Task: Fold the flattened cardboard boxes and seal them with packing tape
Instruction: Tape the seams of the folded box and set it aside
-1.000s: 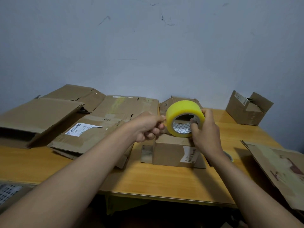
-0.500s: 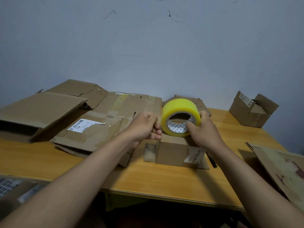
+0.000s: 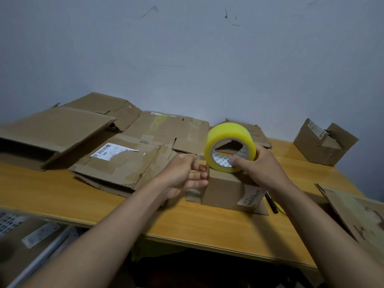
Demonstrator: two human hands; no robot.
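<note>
A small folded cardboard box [image 3: 223,190] with a barcode label stands on the wooden table [image 3: 207,229]. On top of it rests a yellow roll of packing tape [image 3: 228,138], upright on its edge. My right hand [image 3: 259,165] grips the roll, with fingers through its core. My left hand [image 3: 185,173] is just left of the roll and pinches the clear loose tape end [image 3: 199,157], drawn out a short way. Its lower fingers lie against the box's left top edge.
Several flattened boxes [image 3: 124,159] are piled on the left half of the table. A small open box [image 3: 324,142] sits at the back right and a flat cardboard sheet [image 3: 357,213] at the right edge. A black and yellow tool [image 3: 274,204] lies right of the box.
Both hands have lowered the roll from above the box down onto its top. My left hand has moved slightly left, drawing out a short strip of tape.
</note>
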